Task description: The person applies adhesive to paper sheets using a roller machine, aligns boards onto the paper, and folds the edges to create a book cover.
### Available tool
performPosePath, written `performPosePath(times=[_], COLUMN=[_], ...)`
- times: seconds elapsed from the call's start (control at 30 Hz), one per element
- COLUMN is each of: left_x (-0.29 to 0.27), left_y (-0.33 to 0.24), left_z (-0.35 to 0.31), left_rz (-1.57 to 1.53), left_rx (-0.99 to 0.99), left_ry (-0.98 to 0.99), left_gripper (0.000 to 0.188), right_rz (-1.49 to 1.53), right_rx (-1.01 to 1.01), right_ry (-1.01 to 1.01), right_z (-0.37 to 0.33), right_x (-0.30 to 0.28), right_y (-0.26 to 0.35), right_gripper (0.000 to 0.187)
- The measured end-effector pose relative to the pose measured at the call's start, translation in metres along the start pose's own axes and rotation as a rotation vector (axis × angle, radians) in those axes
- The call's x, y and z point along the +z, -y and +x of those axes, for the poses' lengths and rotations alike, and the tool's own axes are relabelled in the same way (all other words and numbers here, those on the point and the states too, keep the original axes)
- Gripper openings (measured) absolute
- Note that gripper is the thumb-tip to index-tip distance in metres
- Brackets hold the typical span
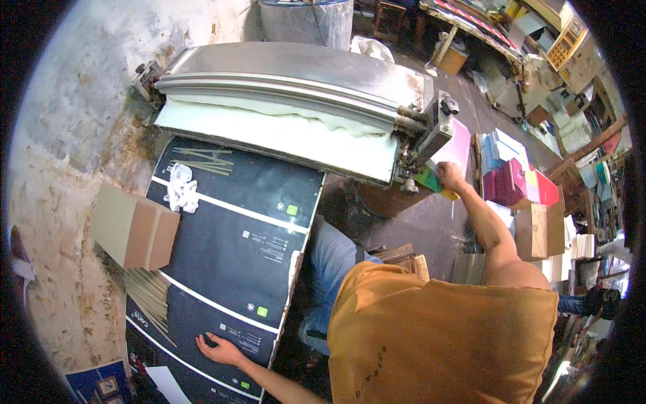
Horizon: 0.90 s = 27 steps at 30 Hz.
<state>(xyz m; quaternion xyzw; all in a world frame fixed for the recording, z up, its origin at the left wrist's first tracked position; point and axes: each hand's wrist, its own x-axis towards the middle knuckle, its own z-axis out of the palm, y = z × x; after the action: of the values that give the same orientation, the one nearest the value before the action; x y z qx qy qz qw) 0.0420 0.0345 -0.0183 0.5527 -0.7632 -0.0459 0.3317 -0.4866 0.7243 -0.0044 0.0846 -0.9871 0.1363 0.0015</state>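
My left hand [221, 350] hovers over or rests on the dark printed covering of the table [229, 239], fingers loosely curled and apart, holding nothing. Over to the right, my right arm stretches forward. My right hand [449, 176] is closed at the right end of the roller machine [289, 94], over a green card-like piece [426, 179] and beside a pink sheet [459, 145]. A small yellow thing [449, 194] shows under its wrist; what the fingers grip is hidden. White paste-like material [269, 135] covers the machine's front tray below the long metal roller.
A brown cardboard box [138, 229], several thin strips [148, 296] and a crumpled white cloth [182, 190] sit on the left. At right stand stacked colourful folders [505, 182] and a carton [531, 232]. A large grey drum [306, 23] is behind the machine.
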Motion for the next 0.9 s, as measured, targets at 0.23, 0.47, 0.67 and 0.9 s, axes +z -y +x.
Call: performPosePath(times=[0.23, 0.47, 0.67, 0.9], left_x=[0.002, -0.018, 0.001, -0.081], left_y=[0.001, -0.025, -0.016, -0.054], left_z=[-0.002, 0.002, -0.016, -0.102], left_rz=[-0.061, -0.064, -0.168, -0.448], left_rx=[-0.014, 0.036, -0.013, -0.291], left_ry=[-0.029, -0.019, 0.068, 0.188], left_gripper=[0.033, 0.034, 0.035, 0.037], right_rz=[-0.252, -0.389, -0.387, -0.214], right_rx=[0.073, -0.299, -0.754, -0.889], right_ry=[-0.778, -0.576, -0.550, -0.101], right_z=[0.130, 0.258, 0.384, 0.321], right_x=[-0.180, -0.341, -0.314, -0.196], right_y=[-0.070, 0.084, 0.211, 0.370], right_gripper=[0.026, 0.048, 0.033, 0.024])
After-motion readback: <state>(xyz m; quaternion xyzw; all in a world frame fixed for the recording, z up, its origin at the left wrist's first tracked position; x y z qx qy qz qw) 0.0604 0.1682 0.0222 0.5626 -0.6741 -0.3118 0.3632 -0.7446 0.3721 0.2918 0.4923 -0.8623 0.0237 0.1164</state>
